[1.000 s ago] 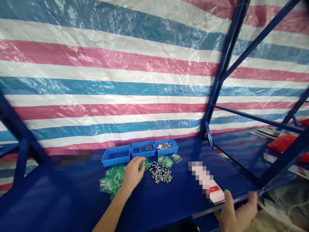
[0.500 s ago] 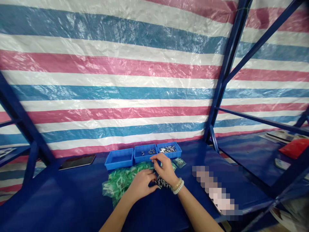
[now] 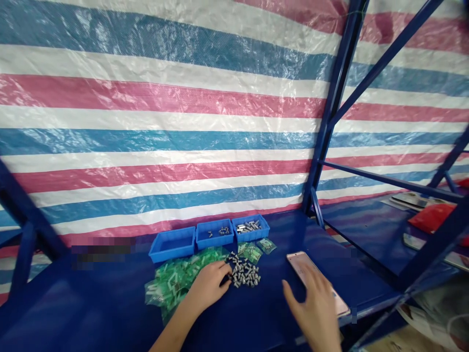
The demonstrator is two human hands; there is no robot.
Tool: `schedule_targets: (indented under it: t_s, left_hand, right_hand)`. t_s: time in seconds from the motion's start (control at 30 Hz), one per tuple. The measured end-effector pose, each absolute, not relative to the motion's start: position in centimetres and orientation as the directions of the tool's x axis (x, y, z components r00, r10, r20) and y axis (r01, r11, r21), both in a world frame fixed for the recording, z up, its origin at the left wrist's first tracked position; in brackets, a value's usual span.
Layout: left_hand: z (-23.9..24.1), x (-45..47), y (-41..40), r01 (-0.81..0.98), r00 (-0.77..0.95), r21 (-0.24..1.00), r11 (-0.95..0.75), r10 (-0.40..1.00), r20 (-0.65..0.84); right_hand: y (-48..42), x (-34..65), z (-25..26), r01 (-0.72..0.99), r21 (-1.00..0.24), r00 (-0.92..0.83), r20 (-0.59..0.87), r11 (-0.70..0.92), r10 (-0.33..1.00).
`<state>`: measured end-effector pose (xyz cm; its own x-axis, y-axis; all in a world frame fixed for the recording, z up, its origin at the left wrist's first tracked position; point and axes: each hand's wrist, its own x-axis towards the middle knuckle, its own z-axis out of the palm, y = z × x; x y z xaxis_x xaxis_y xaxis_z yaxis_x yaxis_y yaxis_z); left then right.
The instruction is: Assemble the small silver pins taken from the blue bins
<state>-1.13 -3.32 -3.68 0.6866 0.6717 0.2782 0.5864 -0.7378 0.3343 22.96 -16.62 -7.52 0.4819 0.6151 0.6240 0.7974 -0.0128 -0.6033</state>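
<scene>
My left hand (image 3: 209,284) rests at the left edge of a pile of small metal screws (image 3: 246,274). Its fingers are curled, with a gap between thumb and forefinger, and the fingertips touch the screws at the edge. Beside and partly behind it lies a heap of green-tinted clear plastic bags (image 3: 178,278). My right hand (image 3: 314,305), slightly blurred, hovers over or touches a pink phone (image 3: 298,261) on the right, fingers spread and holding nothing visible. Part of the phone is hidden beneath the hand.
Three blue trays stand along the back: a left one (image 3: 172,244), a middle one (image 3: 205,239) with a few metal pieces, and a right one (image 3: 262,227) with metal cylinders. Small filled bags (image 3: 251,253) lie before them. A blue frame post (image 3: 322,132) rises at right.
My right hand has left the screw pile and moved right to the phone, uncovering the screws and small bags. My left hand stays by the pile. The view has shifted slightly right.
</scene>
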Motion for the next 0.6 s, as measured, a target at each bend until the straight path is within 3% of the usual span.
schedule_targets:
  t_s: [0.07, 0.1, 0.23, 0.3, 0.33, 0.37, 0.4, 0.43, 0.5, 0.57, 0.6]
  left_hand:
    - [-3.2, -1.1, -3.4, 0.589, 0.642, 0.378, -0.714, 0.698, 0.317]
    - [-3.0, -0.9, -3.6, 0.589, 0.612, 0.406, -0.699, 0.714, 0.342]
    - [-2.5, 1.2, -6.5, 0.551, 0.487, 0.537, -0.639, 0.768, 0.415]
    - [-3.0, 3.1, -9.3, 0.481, 0.453, 0.654, -0.584, 0.804, 0.384]
    - [-3.4, 4.1, -10.7, 0.418, 0.449, 0.741, -0.525, 0.829, 0.334]
    - [-3.9, 5.2, -12.1, 0.257, 0.433, 0.906, -0.336, 0.878, 0.202]
    - [-4.5, 6.3, -13.3, 0.083, 0.427, 0.993, -0.088, 0.903, 0.044]
    - [-5.1, 7.4, -14.2, -0.087, 0.445, 0.981, 0.171, 0.888, -0.115]
    - [-6.2, 9.4, -15.5, -0.332, 0.503, 0.761, 0.558, 0.787, -0.358]
    - [-6.8, 10.8, -16.1, -0.451, 0.518, 0.587, 0.672, 0.733, -0.441]
    - [-6.8, 11.2, -16.3, -0.494, 0.493, 0.563, 0.662, 0.747, -0.445]
  right_hand:
    - [-18.9, 25.5, -9.7, 0.732, -0.596, 0.67, 0.542, -0.33, 0.507]
    - [-19.7, 26.6, -10.5, 0.709, -0.589, 0.698, 0.511, -0.388, 0.502]
    - [-20.4, 29.3, -11.2, 0.71, -0.566, 0.685, 0.421, -0.418, 0.594]
    - [-19.9, 29.7, -10.5, 0.742, -0.508, 0.651, 0.389, -0.438, 0.652]
    - [-19.7, 29.7, -10.1, 0.753, -0.484, 0.638, 0.374, -0.446, 0.673]
    - [-19.6, 29.5, -9.8, 0.759, -0.478, 0.629, 0.367, -0.442, 0.685]
    - [-19.7, 29.1, -9.6, 0.76, -0.496, 0.622, 0.368, -0.42, 0.691]
    - [-19.8, 28.5, -9.4, 0.754, -0.533, 0.618, 0.378, -0.384, 0.689]
    - [-20.6, 26.6, -9.4, 0.73, -0.616, 0.616, 0.405, -0.296, 0.675]
    - [-21.4, 24.1, -9.4, 0.711, -0.67, 0.611, 0.436, -0.215, 0.661]
    - [-21.8, 22.7, -9.4, 0.707, -0.688, 0.6, 0.458, -0.166, 0.656]
